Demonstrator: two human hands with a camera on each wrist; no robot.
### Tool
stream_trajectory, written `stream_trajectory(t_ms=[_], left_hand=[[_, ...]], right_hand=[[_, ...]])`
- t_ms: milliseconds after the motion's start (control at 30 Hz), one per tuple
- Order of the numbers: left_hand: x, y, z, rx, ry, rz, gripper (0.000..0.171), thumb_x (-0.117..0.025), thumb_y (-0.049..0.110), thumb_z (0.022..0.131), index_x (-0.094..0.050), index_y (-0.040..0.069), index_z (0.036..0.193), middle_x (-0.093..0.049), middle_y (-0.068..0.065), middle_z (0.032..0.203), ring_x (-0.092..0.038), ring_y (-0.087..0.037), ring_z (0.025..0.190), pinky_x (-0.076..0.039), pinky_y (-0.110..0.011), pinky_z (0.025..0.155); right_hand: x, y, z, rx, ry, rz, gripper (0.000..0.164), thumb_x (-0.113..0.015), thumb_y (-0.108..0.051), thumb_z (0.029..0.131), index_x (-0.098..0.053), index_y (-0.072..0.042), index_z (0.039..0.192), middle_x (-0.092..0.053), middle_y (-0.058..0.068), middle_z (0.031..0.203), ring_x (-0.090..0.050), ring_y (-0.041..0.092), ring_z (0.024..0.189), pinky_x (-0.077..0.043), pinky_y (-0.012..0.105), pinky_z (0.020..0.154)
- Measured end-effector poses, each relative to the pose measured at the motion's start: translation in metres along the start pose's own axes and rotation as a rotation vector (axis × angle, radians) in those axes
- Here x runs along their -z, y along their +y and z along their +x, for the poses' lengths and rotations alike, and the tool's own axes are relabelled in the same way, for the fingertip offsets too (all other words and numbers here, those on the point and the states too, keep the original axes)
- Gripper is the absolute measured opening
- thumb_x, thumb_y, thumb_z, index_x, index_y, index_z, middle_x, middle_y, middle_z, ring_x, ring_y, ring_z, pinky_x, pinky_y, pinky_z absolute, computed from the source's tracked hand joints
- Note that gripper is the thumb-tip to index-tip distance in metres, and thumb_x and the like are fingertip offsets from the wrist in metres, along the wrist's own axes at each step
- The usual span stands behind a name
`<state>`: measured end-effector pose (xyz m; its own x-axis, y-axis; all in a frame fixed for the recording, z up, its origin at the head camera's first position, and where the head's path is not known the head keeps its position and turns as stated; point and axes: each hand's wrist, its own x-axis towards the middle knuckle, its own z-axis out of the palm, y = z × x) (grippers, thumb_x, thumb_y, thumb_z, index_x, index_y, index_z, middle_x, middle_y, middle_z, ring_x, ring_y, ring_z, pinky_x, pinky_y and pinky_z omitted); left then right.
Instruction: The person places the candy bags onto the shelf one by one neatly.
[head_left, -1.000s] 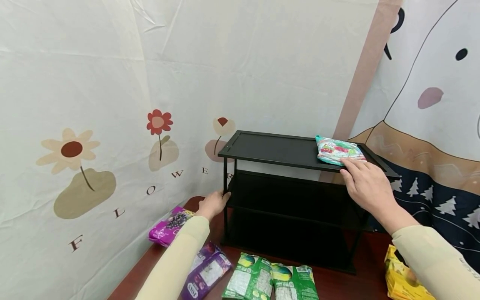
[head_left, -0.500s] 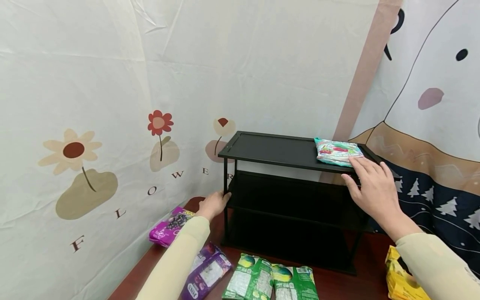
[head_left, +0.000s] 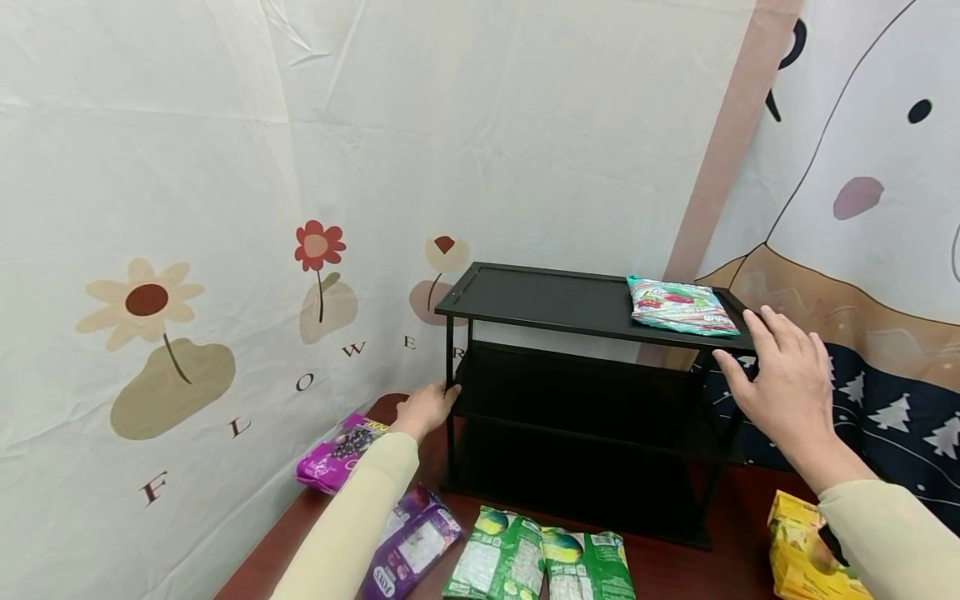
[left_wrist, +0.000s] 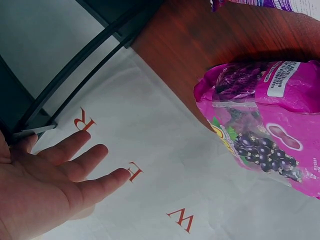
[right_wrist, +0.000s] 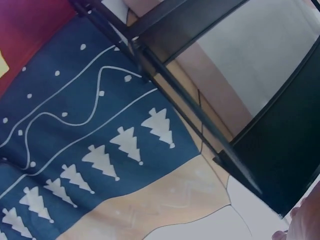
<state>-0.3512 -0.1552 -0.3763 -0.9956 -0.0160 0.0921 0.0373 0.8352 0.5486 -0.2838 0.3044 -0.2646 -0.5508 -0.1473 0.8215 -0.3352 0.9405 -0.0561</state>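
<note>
A black three-tier shelf rack (head_left: pixel 555 298) stands on the table. My left hand (head_left: pixel 423 411) holds its left front post at middle-shelf height, the thumb in front of the post. In the left wrist view the other fingers of that hand (left_wrist: pixel 65 185) stretch away from the rack. On the top shelf, toward the right end, a teal-and-white snack bag (head_left: pixel 678 307) lies flat. My right hand (head_left: pixel 791 387) is by the rack's right front corner, fingers extended and apart from the bag. Only a sliver of the right hand (right_wrist: pixel 307 215) shows in the right wrist view.
Left of the rack lie a magenta grape-pictured bag (head_left: pixel 330 467) and a purple bag (head_left: pixel 420 542). Two green bags (head_left: pixel 498 558) lie in front, yellow packaging (head_left: pixel 810 546) at the right. A printed cloth (head_left: pixel 525 167) hangs behind the reddish-brown table (head_left: pixel 735 517).
My right hand has let go of contact with the teal-and-white bag and moved right to the rack's corner. The bag lies slightly turned. My left hand has stayed at the post.
</note>
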Motion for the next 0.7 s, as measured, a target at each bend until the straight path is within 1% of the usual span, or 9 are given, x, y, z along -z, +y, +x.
stream_trajectory(t_ms=[200, 433, 700], left_hand=[[0.001, 0.0, -0.001, -0.006, 0.005, -0.003, 0.052, -0.038, 0.042, 0.107, -0.046, 0.013, 0.15, -0.05, -0.018, 0.145, -0.043, -0.045, 0.134, -0.023, -0.074, 0.103], [0.002, 0.002, -0.001, -0.005, 0.003, 0.0, 0.052, -0.038, 0.042, 0.107, -0.048, 0.013, 0.149, -0.051, -0.018, 0.145, -0.043, -0.046, 0.133, -0.024, -0.074, 0.103], [0.002, 0.002, -0.002, -0.002, 0.006, 0.002, 0.051, -0.038, 0.041, 0.107, -0.05, 0.011, 0.147, -0.052, -0.018, 0.143, -0.045, -0.045, 0.132, -0.025, -0.074, 0.102]], right_hand=[[0.002, 0.01, -0.008, -0.043, 0.009, 0.006, 0.071, -0.064, -0.037, 0.094, -0.04, 0.002, 0.148, -0.036, 0.027, 0.152, -0.033, 0.048, 0.137, -0.01, 0.059, 0.117], [0.004, 0.019, -0.018, -0.147, -0.041, 0.004, 0.079, -0.059, -0.04, 0.097, -0.026, 0.003, 0.154, -0.023, 0.026, 0.159, -0.02, 0.044, 0.145, -0.004, 0.059, 0.117], [0.001, 0.025, -0.028, -0.217, -0.066, 0.033, 0.083, -0.057, -0.044, 0.098, -0.022, 0.005, 0.155, -0.02, 0.028, 0.159, -0.018, 0.045, 0.146, -0.003, 0.06, 0.116]])
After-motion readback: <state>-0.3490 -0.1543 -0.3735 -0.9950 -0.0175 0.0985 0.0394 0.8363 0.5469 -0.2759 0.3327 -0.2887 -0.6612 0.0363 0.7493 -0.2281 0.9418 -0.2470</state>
